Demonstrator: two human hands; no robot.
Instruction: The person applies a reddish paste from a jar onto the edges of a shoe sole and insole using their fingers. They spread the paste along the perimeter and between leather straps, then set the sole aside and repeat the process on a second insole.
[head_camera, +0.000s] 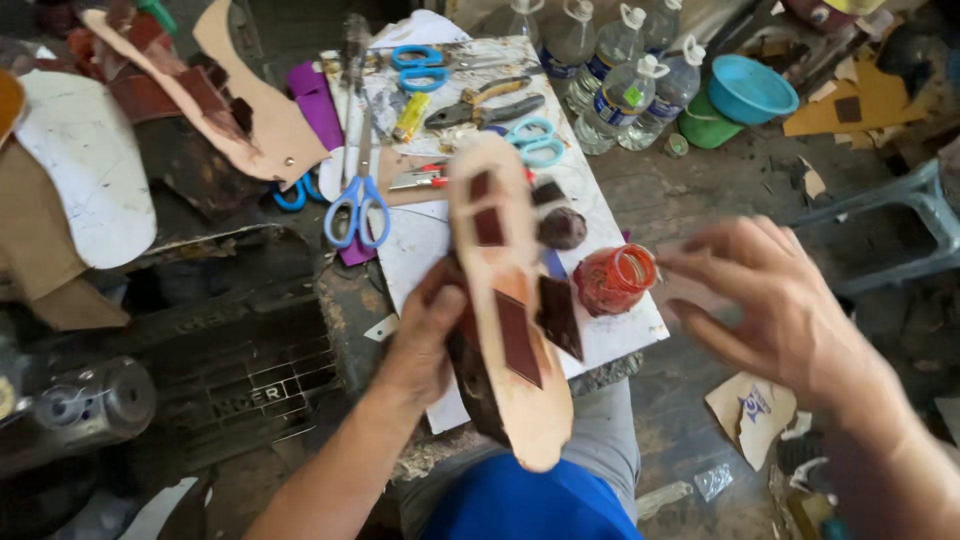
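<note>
Spread open, right hand (775, 310) hovers near red jar (613, 279); left hand (425, 335) grips tan sole (505, 300).

Both forearms are bare, no sleeves or jewellery visible. Below the left hand (425, 340) show grey trousers (610, 440) and a blue garment (520, 505).

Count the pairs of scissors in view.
4. Blue pair at the board's far end; pale teal pair beside the pliers; blue-handled pair at the board's left edge; blue handles further left, partly hidden. Clutter may hide more.
</note>
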